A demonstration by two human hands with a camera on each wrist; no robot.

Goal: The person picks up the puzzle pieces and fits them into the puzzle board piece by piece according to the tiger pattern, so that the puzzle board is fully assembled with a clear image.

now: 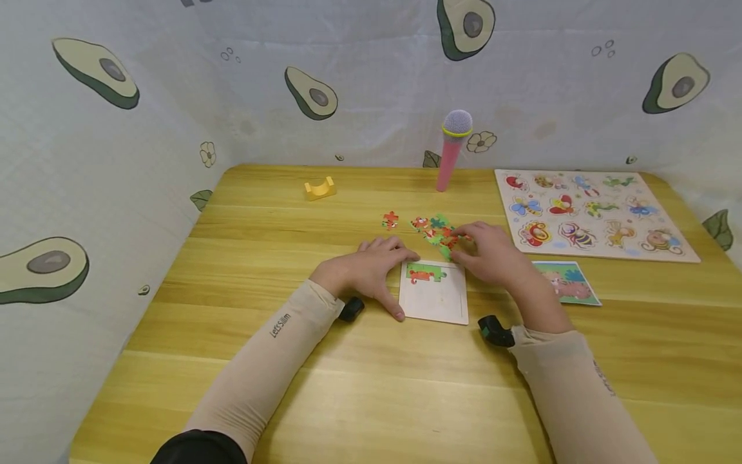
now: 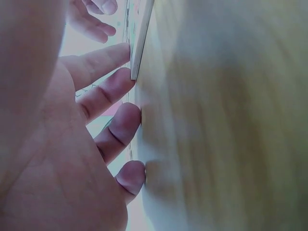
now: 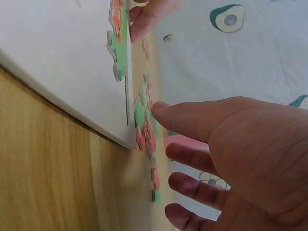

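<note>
A small white puzzle board point(image 1: 435, 301) lies on the table between the two hands, with a few joined jigsaw pieces point(image 1: 426, 274) at its upper left. My left hand point(image 1: 371, 272) spreads along the board's left side, thumb at the lower corner and a fingertip at the upper one. In the left wrist view, its fingertips point(image 2: 126, 120) rest on the table and against the board's edge. My right hand point(image 1: 489, 252) reaches over a heap of loose jigsaw pieces point(image 1: 437, 227) behind the board. Its thumb and fingers stand apart at the pieces point(image 3: 147, 120), and no piece is visibly gripped.
One loose piece point(image 1: 391, 220) lies left of the heap. To the right are a picture card point(image 1: 580, 283), partly behind the right wrist, and a large insect puzzle board point(image 1: 597, 219). A pink toy microphone point(image 1: 449, 154) and a yellow block point(image 1: 321, 189) stand farther back.
</note>
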